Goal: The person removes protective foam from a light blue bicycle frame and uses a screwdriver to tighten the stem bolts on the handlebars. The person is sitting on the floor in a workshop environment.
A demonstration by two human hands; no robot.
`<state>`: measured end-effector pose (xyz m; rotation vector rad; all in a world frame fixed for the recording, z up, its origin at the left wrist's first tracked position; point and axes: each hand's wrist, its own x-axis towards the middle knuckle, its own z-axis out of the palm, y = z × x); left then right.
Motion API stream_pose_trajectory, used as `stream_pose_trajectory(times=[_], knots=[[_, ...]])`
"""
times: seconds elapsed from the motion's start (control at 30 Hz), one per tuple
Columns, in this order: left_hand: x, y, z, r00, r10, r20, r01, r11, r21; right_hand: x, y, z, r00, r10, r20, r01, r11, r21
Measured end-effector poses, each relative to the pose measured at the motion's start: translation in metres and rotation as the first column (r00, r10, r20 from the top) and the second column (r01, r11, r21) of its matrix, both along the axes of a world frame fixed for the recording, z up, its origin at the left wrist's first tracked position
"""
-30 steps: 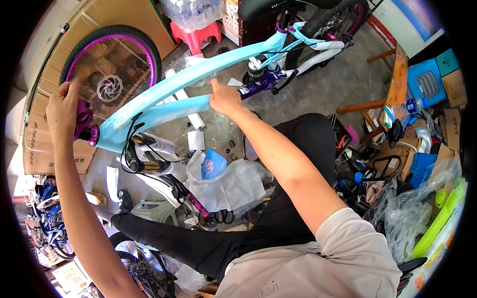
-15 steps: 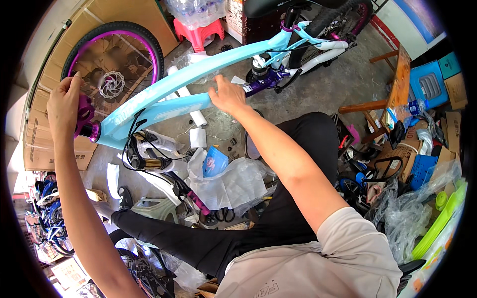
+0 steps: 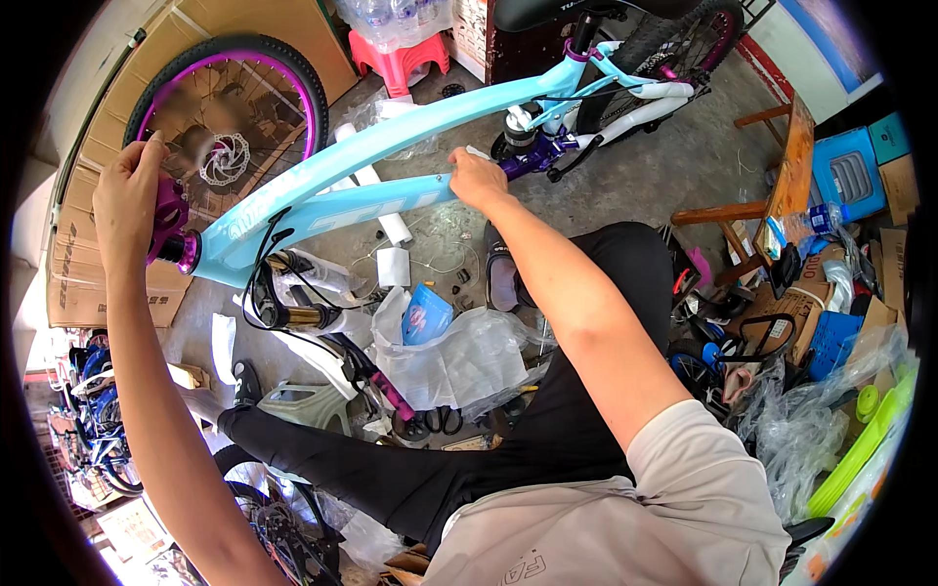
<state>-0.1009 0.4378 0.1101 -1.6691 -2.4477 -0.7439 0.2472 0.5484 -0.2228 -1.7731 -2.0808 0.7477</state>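
Observation:
A light blue bicycle frame (image 3: pixel 362 146) stretches across the upper half of the view, its front end to my left. My left hand (image 3: pixel 125 200) has its fingers closed at the purple stem (image 3: pixel 170 210) on the frame's front end; its palm side is partly hidden. On the frame's lower tube, close to the purple part (image 3: pixel 528 159) by the crank, my right hand (image 3: pixel 479 181) rests with fingers curled round the tube. Below the front end are a fork with gold tubes (image 3: pixel 305 316), loose black cables and a purple grip (image 3: pixel 391 397).
A wheel with a purple rim (image 3: pixel 315 117) leans on cardboard at the far left. A red stool (image 3: pixel 399 66) stands behind the frame, a wooden stool (image 3: pixel 793 161) at right. Plastic wrapping (image 3: pixel 469 361), scissors (image 3: pixel 445 420) and small parts litter the floor. Clutter and a blue box fill the right side.
My right hand has moved to the right along the lower tube, closer to the purple part. My left hand stays at the stem. The whole view has shifted slightly.

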Motion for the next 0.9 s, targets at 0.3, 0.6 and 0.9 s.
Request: stream_pose_trajectory(times=[0.3, 0.6, 0.9], knots=[[0.006, 0.004, 0.001, 1.000, 0.012, -0.023, -0.012, 1.000, -0.003, 0.011, -0.002, -0.009, 0.997, -0.064, -0.045, 0.067, 0.995, 0.073], [0.001, -0.003, 0.003, 0.997, -0.006, -0.076, 0.008, 1.000, 0.029, 0.000, -0.007, -0.009, 0.984, -0.111, -0.139, 0.114, 0.993, 0.014], [0.017, -0.004, -0.002, 0.974, -0.013, -0.224, 0.048, 0.987, 0.151, -0.022, -0.060, -0.035, 0.716, -0.374, -0.590, 0.488, 0.872, 0.039]])
